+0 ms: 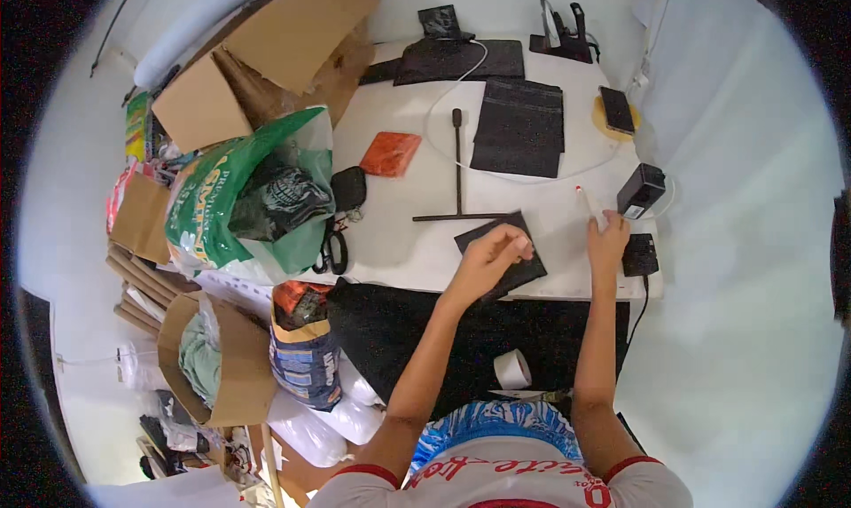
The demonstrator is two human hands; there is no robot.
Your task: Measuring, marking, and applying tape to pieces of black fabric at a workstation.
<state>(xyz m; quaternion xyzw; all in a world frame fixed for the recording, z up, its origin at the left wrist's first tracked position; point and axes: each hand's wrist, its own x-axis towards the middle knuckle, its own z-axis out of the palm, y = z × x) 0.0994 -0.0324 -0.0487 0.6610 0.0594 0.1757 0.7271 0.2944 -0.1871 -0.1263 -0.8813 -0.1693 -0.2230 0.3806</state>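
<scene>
My left hand (495,258) is over a black square piece (529,271) near the table's front edge, its fingers curled in; what they hold, if anything, is hidden. My right hand (607,240) is to the right, its fingertips on the lower end of a slim white pen (582,199) with a red tip. Just beyond the left hand lies a dark T-shaped metal rod (458,167). A stack of black flat pieces (519,127) sits farther back.
A black box-shaped adapter (641,191), another black block (640,255) and a phone (618,109) line the right side. Left are an orange square packet (391,154), scissors (335,249) and a green bag (208,211). A knife stand (563,47) is at the back, a tape roll (511,370) below.
</scene>
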